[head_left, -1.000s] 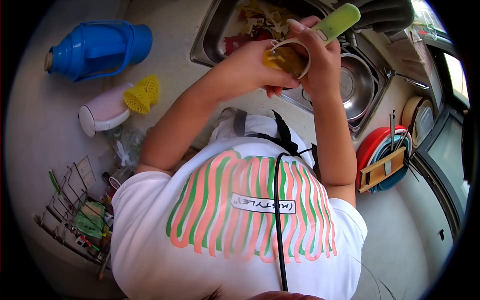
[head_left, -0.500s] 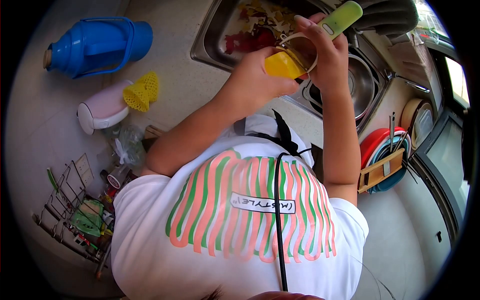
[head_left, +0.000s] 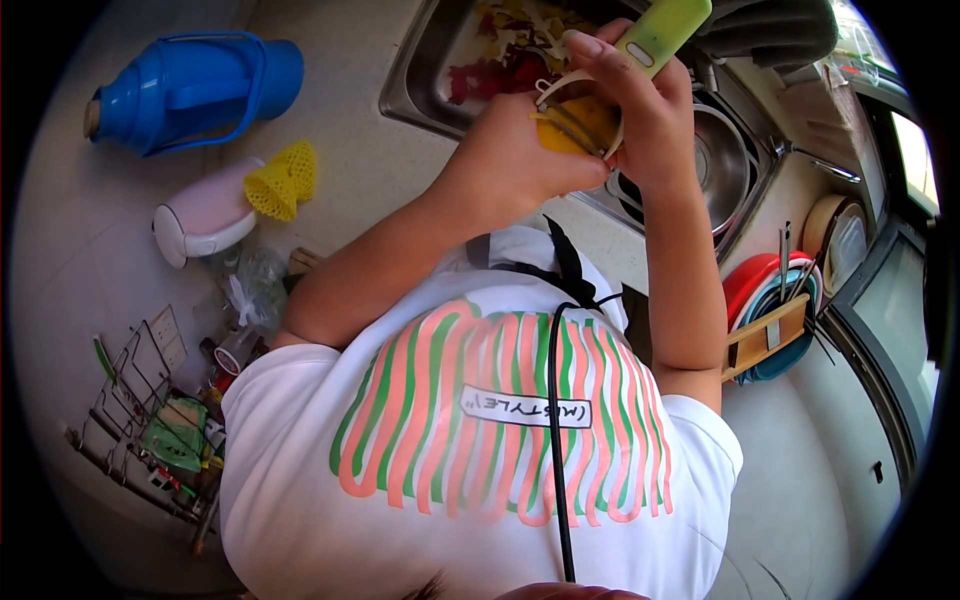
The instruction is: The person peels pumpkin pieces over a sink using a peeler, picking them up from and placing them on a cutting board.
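Observation:
My left hand [head_left: 520, 150] is wrapped round a yellow-orange peeled piece of produce [head_left: 578, 125], most of it hidden by my fingers. My right hand [head_left: 645, 110] grips a peeler by its light green handle [head_left: 662, 38]. The peeler's blade lies across the top of the yellow piece, and its pale frame loops round it. Both hands are close together over the near edge of the metal sink [head_left: 405, 85]. Yellow and dark red peelings [head_left: 500, 75] lie in the sink behind my hands.
A blue thermos [head_left: 200, 92], a pink and white container [head_left: 205, 215] and yellow foam netting [head_left: 281, 181] are on the left. A round metal basin [head_left: 722, 170] sits at the right of the sink. Stacked colored basins [head_left: 750, 285] stand further right, and dark cloth [head_left: 770, 30] is behind.
Over the last second, the peeler has moved off the yellow piece and back across it. My right hand is now nearer my left hand than half a second ago.

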`<state>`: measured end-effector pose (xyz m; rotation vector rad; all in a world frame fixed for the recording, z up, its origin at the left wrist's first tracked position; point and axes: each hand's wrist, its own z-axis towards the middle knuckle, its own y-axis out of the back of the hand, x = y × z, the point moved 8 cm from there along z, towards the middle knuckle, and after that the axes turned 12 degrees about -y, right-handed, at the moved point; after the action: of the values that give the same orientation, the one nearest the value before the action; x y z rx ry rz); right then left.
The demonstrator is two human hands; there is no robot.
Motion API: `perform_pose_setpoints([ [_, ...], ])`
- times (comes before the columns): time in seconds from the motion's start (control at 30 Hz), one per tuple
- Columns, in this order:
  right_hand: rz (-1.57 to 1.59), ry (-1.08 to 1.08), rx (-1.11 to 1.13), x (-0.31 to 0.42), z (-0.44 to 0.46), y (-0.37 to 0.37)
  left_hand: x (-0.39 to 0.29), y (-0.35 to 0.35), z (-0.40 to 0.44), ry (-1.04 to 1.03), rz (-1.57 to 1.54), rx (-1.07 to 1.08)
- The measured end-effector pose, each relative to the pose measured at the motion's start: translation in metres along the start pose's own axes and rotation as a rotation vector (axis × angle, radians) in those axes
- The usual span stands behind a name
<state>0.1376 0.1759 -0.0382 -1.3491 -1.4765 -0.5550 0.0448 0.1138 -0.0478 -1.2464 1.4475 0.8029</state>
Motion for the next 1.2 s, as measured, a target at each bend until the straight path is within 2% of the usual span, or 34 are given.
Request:
perform_pose_setpoints([
  [0.1,0.010,0.003,-0.074,-0.001,-0.001,0.007,-0.005,0.000,-0.002,-0.074,-0.007,-0.036],
  [0.3,0.021,-0.009,-0.068,0.000,0.000,0.009,-0.005,-0.001,-0.005,-0.087,-0.095,-0.032],
  [0.5,0.196,-0.020,-0.101,-0.001,-0.003,0.012,-0.010,0.002,-0.010,-0.141,-0.120,-0.007],
  [0.53,0.150,0.020,-0.018,-0.003,0.000,0.015,-0.011,0.003,-0.010,-0.149,-0.110,-0.003],
  [0.6,0.222,-0.139,-0.057,-0.018,0.007,0.020,-0.005,0.005,-0.008,-0.171,-0.108,-0.006],
  [0.7,0.240,-0.079,-0.050,-0.025,0.016,0.034,-0.004,0.008,-0.009,-0.160,-0.073,-0.013],
  [0.77,-0.069,0.131,-0.269,-0.023,0.034,0.074,-0.014,0.014,-0.013,-0.180,-0.035,-0.019],
  [0.83,-0.046,0.122,-0.415,-0.027,0.040,0.120,-0.032,0.024,-0.027,-0.243,0.012,-0.022],
  [0.93,0.029,-0.101,-0.362,-0.064,0.061,0.142,-0.025,0.047,-0.025,-0.186,0.064,-0.118],
  [1.0,-0.096,-0.228,-0.331,-0.091,0.074,0.139,-0.021,0.049,-0.019,-0.252,0.085,-0.130],
  [1.03,-0.721,0.092,-0.388,-0.068,0.075,0.126,-0.024,0.047,-0.018,-0.286,0.104,-0.134],
  [1.07,-0.615,0.060,-0.411,-0.072,0.074,0.135,-0.027,0.046,-0.017,-0.314,0.123,-0.141],
  [1.17,-0.313,0.009,-0.464,-0.051,0.055,0.102,-0.011,0.039,-0.014,-0.151,-0.062,-0.056],
  [1.2,-0.107,0.003,-0.435,-0.047,0.052,0.091,-0.006,0.039,-0.012,-0.149,-0.153,-0.087],
])
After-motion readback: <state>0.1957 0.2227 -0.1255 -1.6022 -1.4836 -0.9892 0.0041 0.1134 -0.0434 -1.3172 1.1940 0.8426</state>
